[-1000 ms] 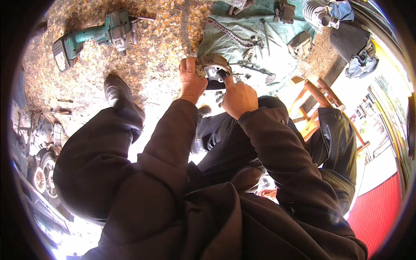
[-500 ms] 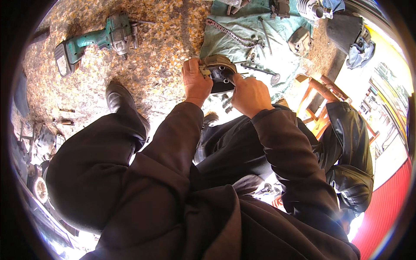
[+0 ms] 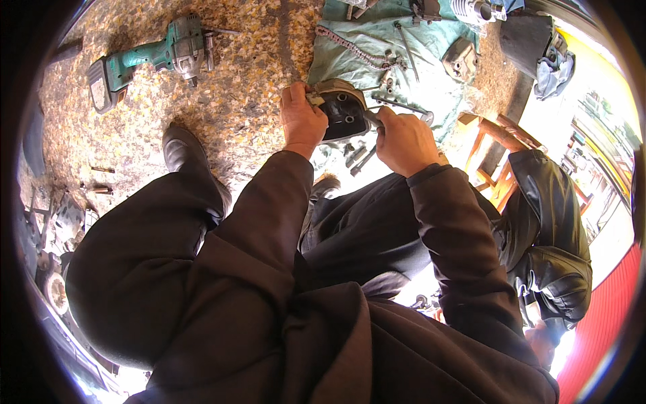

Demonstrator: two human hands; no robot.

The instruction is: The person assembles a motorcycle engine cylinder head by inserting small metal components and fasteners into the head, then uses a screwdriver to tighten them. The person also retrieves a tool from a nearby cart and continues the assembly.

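Note:
My left hand (image 3: 303, 121) is closed on the left edge of a metal engine cover (image 3: 342, 110), its thumb near the rim. The cover's hollow, dark inside with round bolt bosses is turned up toward me. At the cover's right edge, my right hand (image 3: 409, 143) is wrapped round a narrow, flat-ended tool (image 3: 372, 118). Its tip meets the rim or lies close by; contact is hard to tell. Most of the tool is hidden in my fist, so its exact kind does not show.
Beyond my hands a green cloth (image 3: 346, 71) bears a chain (image 3: 353, 47), long rods and a metal housing (image 3: 461, 60). A cordless impact wrench (image 3: 185, 50) lies at the far left. On the right stand a wooden stool (image 3: 501, 138) and another person's dark-clad leg (image 3: 548, 195).
My right hand and the tool have shifted right and slightly nearer. The cover has tilted, and more of its inside shows. My left hand keeps its hold.

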